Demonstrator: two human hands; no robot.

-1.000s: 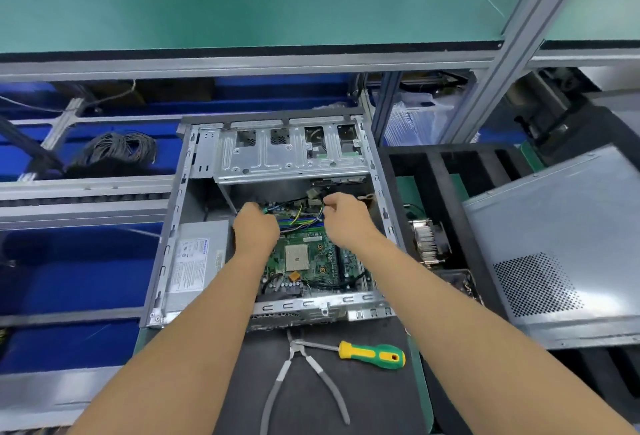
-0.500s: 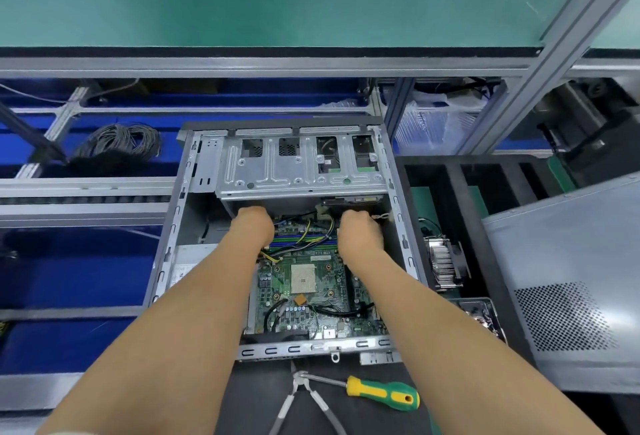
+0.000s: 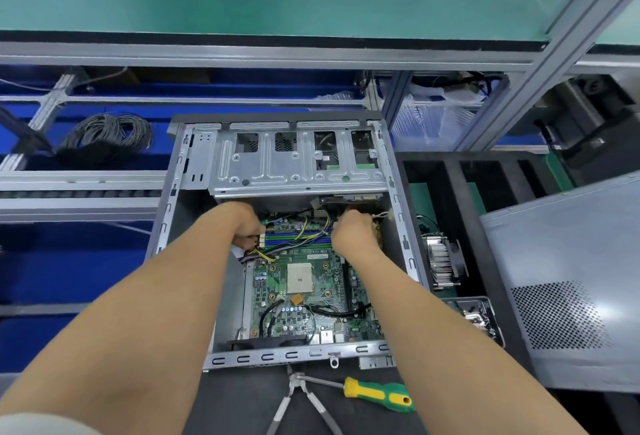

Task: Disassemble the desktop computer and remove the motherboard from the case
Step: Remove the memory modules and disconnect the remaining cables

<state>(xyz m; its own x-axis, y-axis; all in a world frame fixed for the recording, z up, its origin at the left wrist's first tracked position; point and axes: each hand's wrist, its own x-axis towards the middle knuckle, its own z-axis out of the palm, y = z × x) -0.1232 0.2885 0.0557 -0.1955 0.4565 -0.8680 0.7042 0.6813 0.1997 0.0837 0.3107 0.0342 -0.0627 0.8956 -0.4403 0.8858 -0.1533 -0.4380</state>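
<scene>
Both hands are working inside the case (image 3: 162,226), over the motherboard (image 3: 304,282): left hand (image 3: 242,226) gripping the cable bundle (image 3: 263,254), right hand (image 3: 353,233) curled, can't tell around what.

— Where does the motherboard (image 3: 304,282) sit?
— In the case (image 3: 221,310), before the drive cage (image 3: 294,164).
— And the tools?
— Pliers (image 3: 298,400) and screwdriver (image 3: 377,394) lie before the case; the heatsink (image 3: 441,261) and side panel (image 3: 571,282) lie to its right.
</scene>
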